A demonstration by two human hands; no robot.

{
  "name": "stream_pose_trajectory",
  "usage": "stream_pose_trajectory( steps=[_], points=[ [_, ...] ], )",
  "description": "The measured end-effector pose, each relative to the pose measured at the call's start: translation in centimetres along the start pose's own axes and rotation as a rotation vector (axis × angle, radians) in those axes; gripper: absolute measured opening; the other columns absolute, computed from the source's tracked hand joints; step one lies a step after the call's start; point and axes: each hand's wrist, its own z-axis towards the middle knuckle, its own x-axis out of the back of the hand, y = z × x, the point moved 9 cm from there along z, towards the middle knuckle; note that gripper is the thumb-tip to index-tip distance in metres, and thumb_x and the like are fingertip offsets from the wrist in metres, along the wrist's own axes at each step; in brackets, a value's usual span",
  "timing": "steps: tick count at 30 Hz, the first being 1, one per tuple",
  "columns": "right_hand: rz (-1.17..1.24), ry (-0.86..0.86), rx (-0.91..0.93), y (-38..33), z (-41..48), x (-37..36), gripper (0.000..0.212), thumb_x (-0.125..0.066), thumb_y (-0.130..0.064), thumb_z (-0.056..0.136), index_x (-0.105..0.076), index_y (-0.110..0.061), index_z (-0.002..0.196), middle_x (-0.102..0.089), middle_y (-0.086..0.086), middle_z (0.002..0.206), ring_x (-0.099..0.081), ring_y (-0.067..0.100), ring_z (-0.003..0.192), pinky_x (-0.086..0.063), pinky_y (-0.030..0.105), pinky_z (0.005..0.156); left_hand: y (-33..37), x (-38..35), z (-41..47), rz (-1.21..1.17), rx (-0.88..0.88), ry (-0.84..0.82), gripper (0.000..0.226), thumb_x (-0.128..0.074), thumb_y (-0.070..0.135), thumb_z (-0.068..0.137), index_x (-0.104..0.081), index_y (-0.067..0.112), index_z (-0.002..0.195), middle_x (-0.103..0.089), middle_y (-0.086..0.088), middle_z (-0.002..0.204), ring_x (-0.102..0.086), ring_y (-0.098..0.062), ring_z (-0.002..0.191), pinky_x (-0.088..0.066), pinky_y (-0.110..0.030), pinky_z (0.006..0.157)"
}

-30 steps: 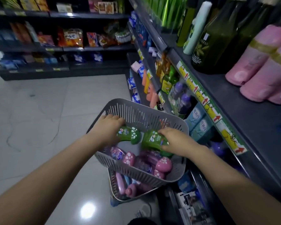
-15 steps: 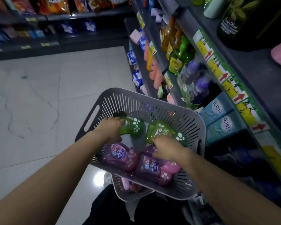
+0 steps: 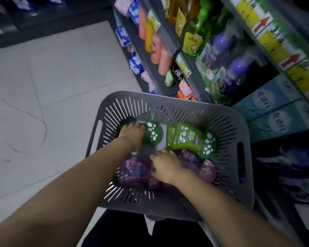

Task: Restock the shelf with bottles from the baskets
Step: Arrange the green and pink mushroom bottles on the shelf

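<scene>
left hand curls round a green bottle, right hand sits on a purple bottle, grip unclear. Smooth plastic, probably light and slippery, so grab mid-body.

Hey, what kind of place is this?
Most likely a small shop's toiletries aisle: dark shelves crowded with bottles, yellow price tags with red arrows along the shelf edges, and a grey basket where the left hand grips a green bottle and the right hand a pink bottle.
</scene>
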Motion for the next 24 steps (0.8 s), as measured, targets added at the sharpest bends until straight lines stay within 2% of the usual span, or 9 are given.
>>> stream_pose_trajectory(
  steps=[3, 8, 12, 14, 16, 17, 20, 22, 24],
  points=[
    [-0.029, -0.066, -0.086, 0.0, 1.5, -2.4, 0.041, -0.051, -0.022, 0.091, -0.047, -0.006, 0.128, -0.049, 0.014, 0.133, -0.035, 0.03, 0.13, -0.025, 0.039, 0.107, -0.7, -0.2, 1.3, -0.004, 0.015, 0.02, 0.062, -0.054, 0.024, 0.088, -0.028, 0.011, 0.143, -0.033, -0.011, 0.146, -0.032, -0.029, 0.135, -0.029, -0.039, 0.109],
    [0.031, -0.177, -0.163, 0.7, 2.8, -4.0, 0.062, -0.062, -0.039, 0.086, -0.042, -0.004, 0.133, -0.046, 0.016, 0.139, -0.036, 0.03, 0.132, -0.024, 0.036, 0.109, -0.7, -0.5, 2.4, -0.032, 0.005, 0.011, 0.056, -0.051, 0.022, 0.091, -0.03, 0.012, 0.141, -0.037, -0.011, 0.143, -0.034, -0.03, 0.133, -0.029, -0.04, 0.108],
    [0.108, -0.257, -0.136, 0.6, 3.0, -2.8, 0.057, -0.071, -0.048, 0.076, -0.059, -0.01, 0.118, -0.058, 0.011, 0.125, -0.051, 0.027, 0.118, -0.038, 0.032, 0.099, -0.8, 0.3, 2.7, -0.001, 0.004, 0.032, 0.056, -0.054, 0.022, 0.088, -0.034, 0.014, 0.14, -0.039, -0.009, 0.142, -0.036, -0.028, 0.131, -0.032, -0.04, 0.106],
    [0.307, -0.296, -0.166, 0.5, 2.8, -3.0, 0.067, -0.079, -0.038, 0.071, -0.05, -0.009, 0.124, -0.057, 0.01, 0.124, -0.055, 0.026, 0.112, -0.043, 0.03, 0.092, -0.8, 0.2, 2.8, 0.016, 0.019, -0.007, 0.056, -0.054, 0.026, 0.089, -0.036, 0.014, 0.14, -0.036, -0.011, 0.142, -0.033, -0.029, 0.131, -0.032, -0.04, 0.106],
    [0.529, -0.286, -0.189, 0.2, 2.7, -3.1, 0.08, -0.082, -0.024, 0.069, -0.035, -0.008, 0.131, -0.053, 0.011, 0.126, -0.054, 0.026, 0.113, -0.046, 0.032, 0.094, -1.1, -0.5, 2.8, -0.001, 0.048, -0.062, 0.057, -0.054, 0.035, 0.089, -0.039, 0.012, 0.139, -0.034, -0.013, 0.142, -0.03, -0.029, 0.131, -0.031, -0.04, 0.107],
    [0.597, -0.259, -0.192, 0.1, 2.7, -3.0, 0.079, -0.083, -0.022, 0.068, -0.034, -0.009, 0.129, -0.053, 0.009, 0.124, -0.054, 0.025, 0.112, -0.047, 0.033, 0.095, -1.3, -0.9, 2.7, -0.025, 0.062, -0.091, 0.061, -0.055, 0.04, 0.088, -0.039, 0.01, 0.138, -0.033, -0.014, 0.142, -0.029, -0.029, 0.132, -0.03, -0.041, 0.108],
    [0.753, -0.19, -0.21, 0.1, 2.7, -2.5, 0.071, -0.086, -0.027, 0.063, -0.043, -0.015, 0.117, -0.057, 0.003, 0.115, -0.057, 0.021, 0.104, -0.05, 0.034, 0.092, -1.7, -1.7, 2.5, -0.096, 0.084, -0.142, 0.069, -0.056, 0.05, 0.085, -0.04, 0.008, 0.137, -0.031, -0.015, 0.143, -0.027, -0.031, 0.133, -0.028, -0.043, 0.109],
    [0.827, -0.153, -0.22, -0.1, 2.6, -1.9, 0.071, -0.085, -0.027, 0.063, -0.045, -0.018, 0.121, -0.06, 0.002, 0.115, -0.059, 0.02, 0.103, -0.051, 0.033, 0.091, -1.9, -1.8, 2.5, -0.159, 0.094, -0.159, 0.068, -0.056, 0.051, 0.085, -0.043, 0.006, 0.134, -0.033, -0.015, 0.143, -0.031, -0.031, 0.132, -0.03, -0.042, 0.108],
    [0.865, -0.106, -0.232, -0.2, 2.5, -1.3, 0.072, -0.084, -0.023, 0.065, -0.047, -0.019, 0.126, -0.061, 0.002, 0.118, -0.059, 0.02, 0.103, -0.051, 0.03, 0.089, -1.8, -1.5, 2.4, -0.264, 0.089, -0.175, 0.061, -0.06, 0.046, 0.085, -0.048, 0.006, 0.128, -0.045, -0.016, 0.136, -0.043, -0.031, 0.126, -0.037, -0.039, 0.103]
  ],
)
